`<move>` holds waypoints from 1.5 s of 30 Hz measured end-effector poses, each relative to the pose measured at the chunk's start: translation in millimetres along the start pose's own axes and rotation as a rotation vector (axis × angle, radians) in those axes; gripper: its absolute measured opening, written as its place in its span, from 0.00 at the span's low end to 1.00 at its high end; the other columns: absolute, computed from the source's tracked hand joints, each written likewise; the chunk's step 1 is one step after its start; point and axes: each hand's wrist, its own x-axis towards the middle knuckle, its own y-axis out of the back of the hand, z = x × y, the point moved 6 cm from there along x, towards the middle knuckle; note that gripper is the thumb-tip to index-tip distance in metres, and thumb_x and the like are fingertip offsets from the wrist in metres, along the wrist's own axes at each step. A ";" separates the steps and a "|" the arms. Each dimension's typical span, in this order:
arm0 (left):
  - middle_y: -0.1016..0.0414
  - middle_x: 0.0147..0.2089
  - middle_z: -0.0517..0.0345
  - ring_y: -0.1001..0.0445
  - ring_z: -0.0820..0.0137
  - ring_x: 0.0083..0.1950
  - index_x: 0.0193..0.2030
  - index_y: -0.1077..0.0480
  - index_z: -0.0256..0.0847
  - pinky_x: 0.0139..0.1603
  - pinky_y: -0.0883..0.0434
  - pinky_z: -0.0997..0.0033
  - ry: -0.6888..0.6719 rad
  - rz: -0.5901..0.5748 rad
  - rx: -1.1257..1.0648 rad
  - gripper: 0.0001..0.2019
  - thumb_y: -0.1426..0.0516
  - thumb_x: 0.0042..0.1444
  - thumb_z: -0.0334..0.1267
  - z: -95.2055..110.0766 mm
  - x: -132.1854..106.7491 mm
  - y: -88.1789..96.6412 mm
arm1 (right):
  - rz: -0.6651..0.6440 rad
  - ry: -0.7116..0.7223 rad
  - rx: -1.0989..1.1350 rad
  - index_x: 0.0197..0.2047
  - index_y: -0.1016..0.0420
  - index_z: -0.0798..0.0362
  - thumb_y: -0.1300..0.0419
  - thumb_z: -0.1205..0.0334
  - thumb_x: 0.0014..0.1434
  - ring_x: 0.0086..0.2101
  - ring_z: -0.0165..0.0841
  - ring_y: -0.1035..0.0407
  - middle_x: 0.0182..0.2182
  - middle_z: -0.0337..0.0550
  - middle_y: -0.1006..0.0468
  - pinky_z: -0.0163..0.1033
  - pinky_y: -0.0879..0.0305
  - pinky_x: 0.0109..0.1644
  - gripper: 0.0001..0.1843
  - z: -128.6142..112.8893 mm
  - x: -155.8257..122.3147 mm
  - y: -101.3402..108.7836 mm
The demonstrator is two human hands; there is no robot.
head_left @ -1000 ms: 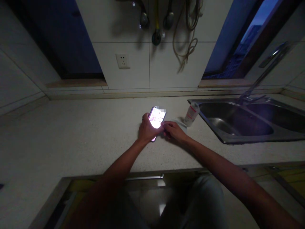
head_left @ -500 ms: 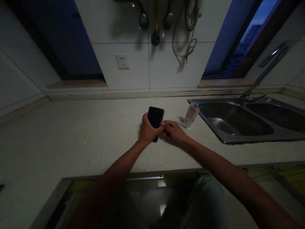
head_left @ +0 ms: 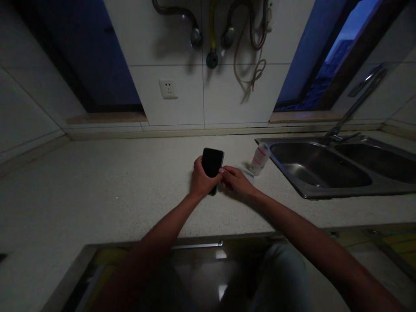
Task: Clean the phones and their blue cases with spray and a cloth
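Note:
A dark smartphone [head_left: 212, 161] with a black screen is held just over or on the pale countertop, its far end pointing to the wall. My left hand [head_left: 200, 177] wraps round its left side, thumb lying across the lower screen. At the phone's right edge, my right hand [head_left: 234, 178] is closed in a pinch; what its fingertips grip, if anything, is too small to make out. Behind the right hand lies a flat pale piece [head_left: 247, 174], partly covered. A clear bottle with a pink-and-white label [head_left: 260, 158] stands tilted in view beside it.
A double steel sink [head_left: 320, 167] with a tall tap [head_left: 354, 104] is set into the counter [head_left: 130, 186] at right. On the tiled wall are a socket [head_left: 167, 89], pipe valves [head_left: 212, 58] and a hanging cord [head_left: 253, 78]. A metal handle [head_left: 198, 245] runs below the counter's front edge.
The view has tilted up slightly, so the wall and counter sit a little lower in the picture. Both hands keep nearly the same place on the phone.

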 end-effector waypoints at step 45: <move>0.25 0.43 0.55 0.25 0.66 0.44 0.48 0.35 0.43 0.45 0.30 0.67 0.324 0.099 -0.387 0.14 0.46 0.63 0.49 -33.2 15.0 0.6 | -0.120 0.010 -0.204 0.37 0.31 0.54 0.41 0.52 0.61 0.23 0.26 0.36 0.25 0.37 0.29 0.32 0.41 0.25 0.13 15.3 0.2 -7.6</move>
